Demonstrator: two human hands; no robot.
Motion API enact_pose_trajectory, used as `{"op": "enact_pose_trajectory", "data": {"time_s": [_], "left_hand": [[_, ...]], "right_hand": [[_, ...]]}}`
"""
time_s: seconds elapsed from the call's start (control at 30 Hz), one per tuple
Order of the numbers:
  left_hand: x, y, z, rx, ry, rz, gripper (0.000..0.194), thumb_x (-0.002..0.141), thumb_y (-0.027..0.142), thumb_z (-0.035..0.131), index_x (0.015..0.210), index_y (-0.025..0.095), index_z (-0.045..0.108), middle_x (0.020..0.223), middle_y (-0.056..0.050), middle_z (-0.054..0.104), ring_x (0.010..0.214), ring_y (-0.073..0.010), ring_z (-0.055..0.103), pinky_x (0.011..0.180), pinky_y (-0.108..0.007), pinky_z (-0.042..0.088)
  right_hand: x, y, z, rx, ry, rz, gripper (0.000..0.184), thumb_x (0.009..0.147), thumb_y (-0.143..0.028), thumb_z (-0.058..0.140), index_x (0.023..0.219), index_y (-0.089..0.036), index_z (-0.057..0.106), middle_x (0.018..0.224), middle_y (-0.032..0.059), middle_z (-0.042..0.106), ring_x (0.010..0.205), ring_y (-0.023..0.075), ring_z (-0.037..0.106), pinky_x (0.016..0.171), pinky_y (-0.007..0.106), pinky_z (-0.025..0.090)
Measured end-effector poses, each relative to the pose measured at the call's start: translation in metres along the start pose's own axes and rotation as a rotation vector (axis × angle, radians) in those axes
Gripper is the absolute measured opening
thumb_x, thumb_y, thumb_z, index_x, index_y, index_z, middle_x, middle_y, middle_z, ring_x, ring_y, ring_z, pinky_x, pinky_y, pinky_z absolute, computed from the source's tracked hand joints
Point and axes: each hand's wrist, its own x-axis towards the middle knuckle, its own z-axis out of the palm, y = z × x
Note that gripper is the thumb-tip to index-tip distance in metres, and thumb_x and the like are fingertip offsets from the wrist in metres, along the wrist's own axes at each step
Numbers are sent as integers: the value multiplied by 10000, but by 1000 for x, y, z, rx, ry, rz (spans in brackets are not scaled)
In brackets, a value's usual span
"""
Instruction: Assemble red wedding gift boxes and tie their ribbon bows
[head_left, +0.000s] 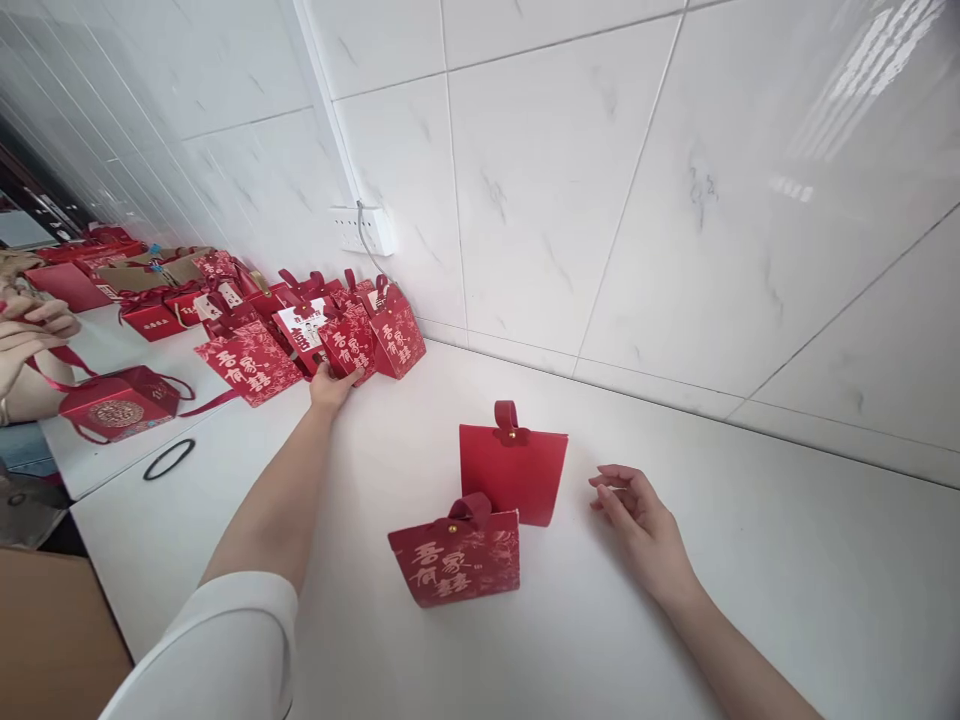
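Observation:
My left hand (pixel 334 390) reaches out to the group of boxes by the wall. Its thumb and fingers are around the lower edge of a patterned red gift box (pixel 351 340). Closer to me stands a red gift box with gold lettering (pixel 463 565), its ribbon loop fixed by a small gold stud. Behind it is a plain red gift box (pixel 514 470) with a similar loop. My right hand (pixel 637 530) hovers to the right of these two, fingers loosely curled and apart, holding nothing.
Several more red gift boxes (pixel 251 360) crowd the back left beside the tiled wall. A ribboned red box (pixel 124 405) and a black ring (pixel 169 459) lie on the left. Another person's hand (pixel 34 325) shows at the left edge. A power socket (pixel 362 230) is on the wall.

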Motion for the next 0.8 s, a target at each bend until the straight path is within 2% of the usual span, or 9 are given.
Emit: {"op": "enact_pose_trajectory", "data": {"time_s": [0.13,0.27,0.4,0.53,0.63,0.7,0.8], "left_hand": [[-20,10,-1,13,-72,26,709,559,441,808,1161,163,558,1187,-119,638,1060,-282,606,965,-421,457],[-49,28,-2,-27,-218,57,738,574,449,803,1208,168,550,1231,-122,620,1090,-280,600,976,-415,461],[-93,57,4,-94,-456,91,753,593,464,795,1250,197,543,1258,-112,613,1133,-281,586,985,-405,470],[-140,92,23,-152,-746,133,765,599,476,793,1273,209,549,1249,-116,621,1142,-307,583,969,-416,484],[-165,114,37,-201,-908,168,734,630,484,771,1283,235,548,1278,-108,604,1168,-308,567,973,-401,482],[-175,123,42,-245,-945,177,705,689,499,722,1314,248,515,1313,-105,578,1202,-307,541,995,-411,461],[-185,127,42,-273,-933,176,653,748,496,664,1315,215,505,1275,-123,602,1188,-317,546,1003,-445,442]], "right_hand": [[-1,-2,1,26,-10,1,334,880,-516,515,1130,-293,525,1094,47,648,844,201,640,779,363,508],[-1,-5,1,50,-17,-10,325,872,-508,520,1109,-286,535,1063,44,653,828,201,639,780,366,507],[0,-5,1,63,-26,-41,310,879,-502,508,1094,-281,536,1046,41,648,824,199,637,792,371,500],[1,-3,1,64,-19,-68,306,878,-500,505,1078,-271,536,1030,40,640,808,196,633,780,365,490],[1,-4,0,76,-18,-81,301,879,-492,501,1073,-265,535,1026,37,636,798,189,632,777,360,486],[1,-5,0,81,-16,-85,296,880,-486,499,1070,-262,534,1024,33,631,792,183,631,774,357,486],[1,-7,0,69,-18,-84,285,887,-481,492,1067,-263,532,1021,26,621,791,177,629,775,355,484]]}}
